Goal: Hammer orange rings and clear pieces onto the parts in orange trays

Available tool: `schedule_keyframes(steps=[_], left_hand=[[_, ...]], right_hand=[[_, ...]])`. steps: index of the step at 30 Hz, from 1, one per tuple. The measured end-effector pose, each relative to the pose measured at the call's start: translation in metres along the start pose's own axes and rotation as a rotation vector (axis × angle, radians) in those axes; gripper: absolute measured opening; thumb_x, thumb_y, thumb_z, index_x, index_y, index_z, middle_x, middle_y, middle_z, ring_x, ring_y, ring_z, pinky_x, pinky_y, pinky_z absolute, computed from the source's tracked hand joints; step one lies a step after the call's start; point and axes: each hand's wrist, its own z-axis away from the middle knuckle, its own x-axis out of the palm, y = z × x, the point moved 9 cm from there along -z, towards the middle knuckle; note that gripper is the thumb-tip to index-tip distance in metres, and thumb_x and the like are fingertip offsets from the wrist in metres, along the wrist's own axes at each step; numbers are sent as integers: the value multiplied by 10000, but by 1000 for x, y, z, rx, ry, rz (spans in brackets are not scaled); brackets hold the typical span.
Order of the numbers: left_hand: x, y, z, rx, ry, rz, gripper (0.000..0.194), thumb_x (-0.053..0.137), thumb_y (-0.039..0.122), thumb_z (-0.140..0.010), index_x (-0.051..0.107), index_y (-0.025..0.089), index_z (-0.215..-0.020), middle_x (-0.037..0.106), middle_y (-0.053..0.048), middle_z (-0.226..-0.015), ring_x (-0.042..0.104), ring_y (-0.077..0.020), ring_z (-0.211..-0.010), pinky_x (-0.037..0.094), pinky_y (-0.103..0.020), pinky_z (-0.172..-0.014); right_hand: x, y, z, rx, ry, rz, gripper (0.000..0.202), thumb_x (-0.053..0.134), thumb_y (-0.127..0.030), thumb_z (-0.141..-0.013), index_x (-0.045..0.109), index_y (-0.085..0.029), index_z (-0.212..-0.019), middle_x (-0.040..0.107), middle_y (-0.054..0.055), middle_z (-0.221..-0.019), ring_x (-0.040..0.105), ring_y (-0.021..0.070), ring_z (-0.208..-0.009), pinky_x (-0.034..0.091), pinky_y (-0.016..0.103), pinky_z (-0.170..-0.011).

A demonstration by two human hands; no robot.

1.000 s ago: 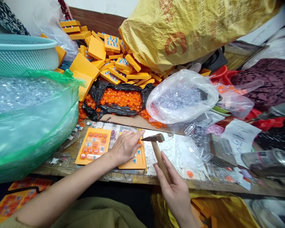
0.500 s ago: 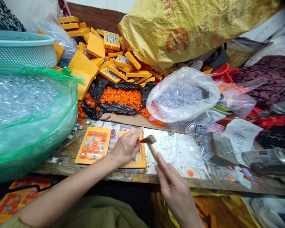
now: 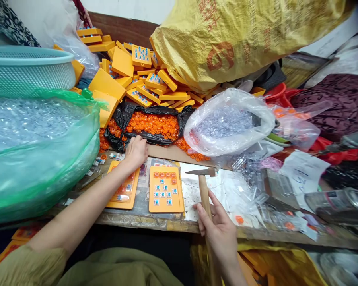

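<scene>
My right hand [image 3: 219, 228] grips the wooden handle of a small hammer [image 3: 203, 186], whose metal head hovers just right of an orange plate [image 3: 166, 190]. That plate lies flat near the table's front edge, with a row of orange caps along its top and several blue-and-white parts below. My left hand [image 3: 135, 152] reaches back to the black bag of orange caps [image 3: 150, 124], fingers curled at its front edge; whether it holds a cap is hidden. My forearm crosses a second orange plate [image 3: 123, 194] filled with caps.
A large green bag of clear parts [image 3: 38, 147] fills the left, with a teal basket [image 3: 30, 69] behind it. A heap of orange plates [image 3: 134, 73] lies at the back under a yellow sack [image 3: 241, 35]. A clear bag [image 3: 229, 123] sits right of the caps.
My left hand has left the right plate and reached back to the bag of orange caps. The hammer has swung up and to the right, off the plate.
</scene>
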Motion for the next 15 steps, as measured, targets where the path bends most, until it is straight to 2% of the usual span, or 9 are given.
schedule_keyframes(steps=[3, 9, 12, 15], left_hand=[[3, -14, -16, -36, 2, -30, 244, 515, 169, -788, 681, 110, -957, 604, -159, -1090, 574, -300, -1035, 452, -388, -920], [5, -31, -38, -90, -22, 2, 268, 546, 157, -746, 693, 160, -970, 673, -94, -1027, 616, -251, -977, 471, -330, -903], [3, -34, -38, -84, -29, 32, 297, 553, 132, -719, 693, 161, -979, 692, -87, -1002, 628, -243, -958, 476, -319, -890], [4, -27, -30, -39, -83, 87, 275, 589, 149, -705, 697, 157, -958, 712, -61, -875, 655, -204, -822, 505, -277, -783]], right_hand=[[3, 7, 0, 102, -9, -73, 811, 762, -450, -688, 439, -195, -1387, 668, 11, -764, 386, 44, -391, 355, 190, -339], [3, 4, 3, 103, -21, -74, 821, 760, -454, -692, 425, -205, -1400, 667, 13, -756, 407, 62, -418, 377, 204, -362], [2, 4, 4, 98, -1, -73, 776, 747, -453, -707, 451, -213, -1383, 667, 12, -759, 404, 61, -424, 370, 200, -365], [3, 5, 4, 104, -20, -68, 788, 744, -455, -709, 438, -207, -1391, 670, 16, -772, 413, 63, -428, 380, 203, -370]])
